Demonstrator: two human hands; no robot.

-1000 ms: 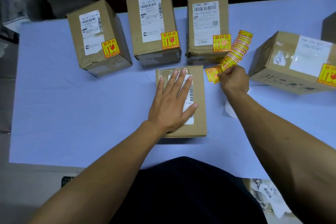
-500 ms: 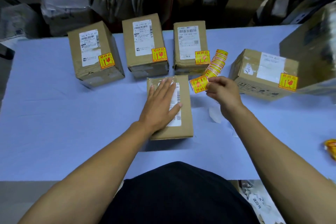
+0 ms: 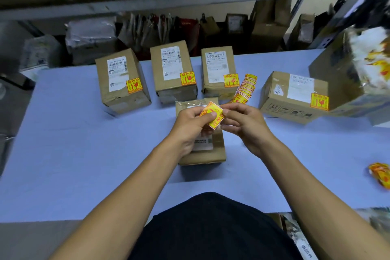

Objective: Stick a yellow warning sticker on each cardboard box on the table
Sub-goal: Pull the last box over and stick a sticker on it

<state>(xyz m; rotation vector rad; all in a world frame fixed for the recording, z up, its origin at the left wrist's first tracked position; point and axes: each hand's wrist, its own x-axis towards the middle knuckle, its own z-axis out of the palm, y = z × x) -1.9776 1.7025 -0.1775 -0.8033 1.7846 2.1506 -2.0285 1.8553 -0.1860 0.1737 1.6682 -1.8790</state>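
I have one yellow warning sticker pinched between both hands over the far end of the flat cardboard box in front of me; my left hand nips its near-left edge with thumb on top, and my right hand closes thumb and forefinger on its right corner. It looks like I am peeling it from its backing, though I cannot tell whether the backing is already off. The rest of the sticker strip trails away at one o'clock, toward the box at twelve. Four boxes, at eleven, twelve and, and two o'clock, already wear their stickers; this flat one shows none. To do this well I should peel slowly from one corner, keep my fingertips off most of the glue, and lay the sticker on bare cardboard beside the white shipping label, not over its barcode, pressing from one edge across so no bubble stays.
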